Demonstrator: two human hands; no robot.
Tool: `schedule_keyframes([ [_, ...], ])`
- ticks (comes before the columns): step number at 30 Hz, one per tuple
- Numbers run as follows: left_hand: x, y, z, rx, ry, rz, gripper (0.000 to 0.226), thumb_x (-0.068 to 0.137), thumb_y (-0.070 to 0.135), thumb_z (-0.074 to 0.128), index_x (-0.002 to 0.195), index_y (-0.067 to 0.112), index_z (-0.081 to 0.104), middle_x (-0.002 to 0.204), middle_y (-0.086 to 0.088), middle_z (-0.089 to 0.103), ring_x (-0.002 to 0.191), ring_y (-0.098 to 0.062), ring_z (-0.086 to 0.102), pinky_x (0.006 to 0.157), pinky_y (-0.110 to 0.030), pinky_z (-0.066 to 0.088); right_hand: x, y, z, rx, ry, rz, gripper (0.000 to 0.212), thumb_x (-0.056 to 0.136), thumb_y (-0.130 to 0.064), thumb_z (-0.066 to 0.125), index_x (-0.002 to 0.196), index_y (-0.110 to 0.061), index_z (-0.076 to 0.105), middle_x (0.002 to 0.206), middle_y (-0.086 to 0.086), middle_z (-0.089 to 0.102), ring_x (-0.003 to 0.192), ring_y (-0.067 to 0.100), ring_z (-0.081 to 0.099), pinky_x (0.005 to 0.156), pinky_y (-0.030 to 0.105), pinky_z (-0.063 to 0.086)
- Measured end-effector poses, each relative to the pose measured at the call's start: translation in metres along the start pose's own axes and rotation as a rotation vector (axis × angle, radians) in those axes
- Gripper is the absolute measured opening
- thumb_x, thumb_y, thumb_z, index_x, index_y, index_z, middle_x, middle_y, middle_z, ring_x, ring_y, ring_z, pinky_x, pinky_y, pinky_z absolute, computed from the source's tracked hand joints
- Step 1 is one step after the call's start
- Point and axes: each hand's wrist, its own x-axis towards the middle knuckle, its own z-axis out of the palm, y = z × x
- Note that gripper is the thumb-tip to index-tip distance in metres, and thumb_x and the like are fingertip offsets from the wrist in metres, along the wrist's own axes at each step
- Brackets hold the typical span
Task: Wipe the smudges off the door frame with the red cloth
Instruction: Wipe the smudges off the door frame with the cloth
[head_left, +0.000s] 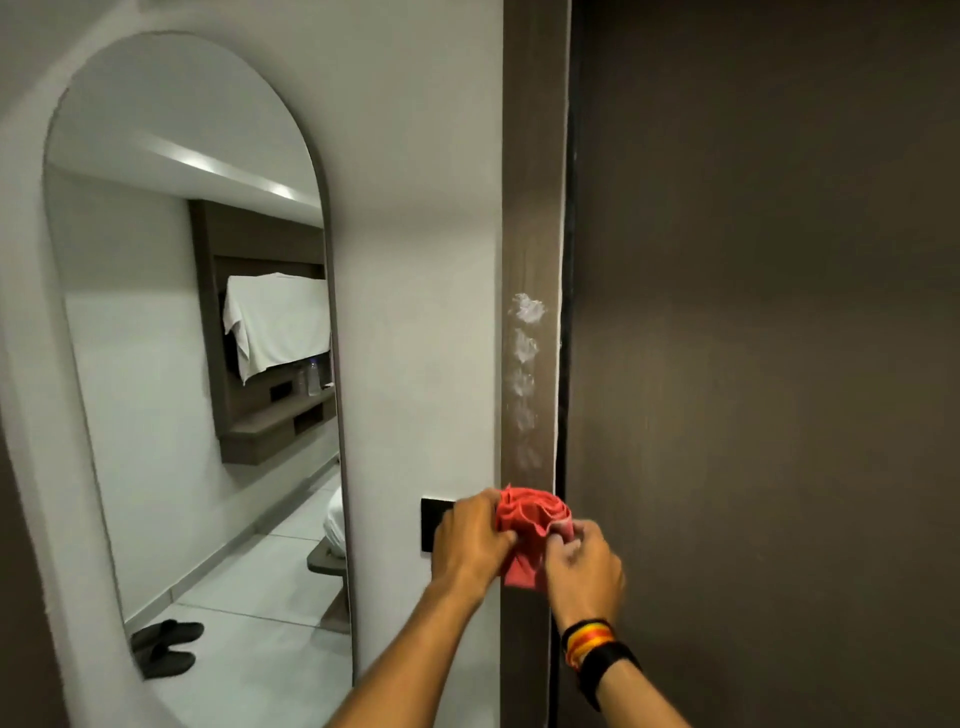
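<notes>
- Two hands bunch a red cloth (530, 525) in front of the brown door frame (530, 208), directly below a column of white smudges (525, 374) that climbs the frame's face.
- The left hand (470, 540) is closed on the cloth's left side, fingers curled into the folds; the right hand (584, 566), wearing wristbands, pinches the lower right edge between thumb and fingertips.
- The cloth looks light, soft and limp: it crumples into ruffles above the hands, and a loose corner hangs below them.
- Such fabric probably wipes best gathered into a firm pad, held from behind with the palm, so a flat face meets the frame.
- The smudges appear powdery, brightest at the top of the column and fainter toward the cloth.
- A black wall switch (434, 519) sits just left of the frame, partly hidden by the left hand; a dark door (753, 364) stands to the frame's right.
</notes>
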Motion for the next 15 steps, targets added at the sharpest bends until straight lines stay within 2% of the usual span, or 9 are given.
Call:
schedule_keyframes([
  [1, 0.0, -0.007, 0.009, 0.007, -0.002, 0.013, 0.035, 0.077, 0.028, 0.072, 0.113, 0.029, 0.07, 0.108, 0.004, 0.079, 0.099, -0.021, 0.075, 0.085, -0.037, 0.063, -0.003, 0.01, 0.007, -0.002, 0.005, 0.003, 0.004, 0.088, -0.03, 0.063, 0.091, -0.028, 0.062, 0.081, 0.005, 0.072, 0.082, 0.03, 0.07, 0.072, 0.038, 0.058],
  [3, 0.003, -0.023, 0.026, -0.009, 0.003, 0.04, 0.026, 0.08, 0.025, 0.072, 0.106, 0.027, 0.07, 0.104, 0.005, 0.078, 0.096, -0.018, 0.075, 0.083, -0.037, 0.063, -0.007, 0.029, 0.025, 0.021, 0.026, -0.017, 0.016, 0.091, -0.024, 0.062, 0.098, -0.036, 0.054, 0.088, 0.001, 0.072, 0.077, 0.016, 0.069, 0.068, 0.034, 0.06],
  [4, 0.006, -0.033, 0.034, -0.034, 0.004, 0.053, 0.021, 0.082, 0.024, 0.071, 0.103, 0.027, 0.069, 0.101, 0.007, 0.077, 0.093, -0.015, 0.074, 0.081, -0.036, 0.064, -0.01, 0.038, 0.033, 0.038, 0.037, -0.049, 0.025, 0.092, -0.022, 0.063, 0.108, -0.038, 0.052, 0.099, -0.001, 0.073, 0.079, 0.01, 0.068, 0.069, 0.029, 0.06],
  [5, 0.008, -0.039, 0.039, -0.058, 0.009, 0.063, 0.016, 0.084, 0.024, 0.07, 0.1, 0.027, 0.069, 0.097, 0.008, 0.076, 0.09, -0.012, 0.073, 0.078, -0.034, 0.064, -0.014, 0.043, 0.04, 0.035, 0.051, -0.113, 0.036, 0.093, -0.021, 0.065, 0.121, -0.036, 0.049, 0.114, -0.002, 0.07, 0.089, 0.008, 0.068, 0.077, 0.027, 0.06],
  [7, 0.011, -0.05, 0.043, -0.073, 0.018, 0.098, 0.011, 0.088, 0.025, 0.069, 0.099, 0.028, 0.068, 0.096, 0.011, 0.073, 0.087, -0.008, 0.071, 0.076, -0.03, 0.063, -0.022, 0.053, 0.055, -0.056, 0.078, -0.324, 0.062, 0.092, -0.02, 0.067, 0.147, -0.025, 0.039, 0.147, 0.001, 0.049, 0.128, 0.013, 0.053, 0.102, 0.032, 0.052],
  [9, 0.015, -0.056, 0.044, -0.063, 0.046, 0.148, 0.013, 0.09, 0.026, 0.068, 0.103, 0.03, 0.068, 0.1, 0.012, 0.072, 0.089, -0.006, 0.07, 0.077, -0.025, 0.062, -0.024, 0.064, 0.073, -0.284, 0.067, -0.538, 0.076, 0.092, -0.023, 0.064, 0.158, -0.017, 0.027, 0.166, 0.011, 0.025, 0.151, 0.024, 0.029, 0.116, 0.041, 0.038],
  [12, 0.02, -0.061, 0.039, -0.073, 0.053, 0.227, 0.019, 0.094, 0.037, 0.066, 0.111, 0.031, 0.068, 0.108, 0.015, 0.07, 0.094, -0.002, 0.069, 0.082, -0.02, 0.06, -0.015, 0.073, 0.098, -0.563, 0.033, -0.595, 0.071, 0.1, -0.043, 0.037, 0.16, -0.01, 0.018, 0.168, 0.023, 0.017, 0.154, 0.039, 0.016, 0.122, 0.06, 0.025],
  [13, 0.019, -0.064, 0.036, -0.064, 0.053, 0.256, 0.02, 0.094, 0.043, 0.064, 0.111, 0.032, 0.066, 0.108, 0.016, 0.069, 0.093, -0.001, 0.068, 0.081, -0.018, 0.059, -0.012, 0.075, 0.105, -0.609, 0.033, -0.565, 0.076, 0.099, -0.05, 0.035, 0.159, -0.007, 0.018, 0.166, 0.025, 0.018, 0.153, 0.042, 0.018, 0.119, 0.063, 0.023],
  [15, 0.025, -0.071, 0.025, 0.009, 0.133, 0.34, 0.021, 0.095, 0.048, 0.058, 0.11, 0.033, 0.063, 0.108, 0.017, 0.067, 0.089, -0.001, 0.067, 0.076, -0.016, 0.058, -0.002, 0.081, 0.123, -0.665, 0.069, -0.541, 0.099, 0.087, -0.063, 0.045, 0.159, -0.003, 0.015, 0.165, 0.028, 0.02, 0.153, 0.047, 0.016, 0.117, 0.066, 0.023],
])
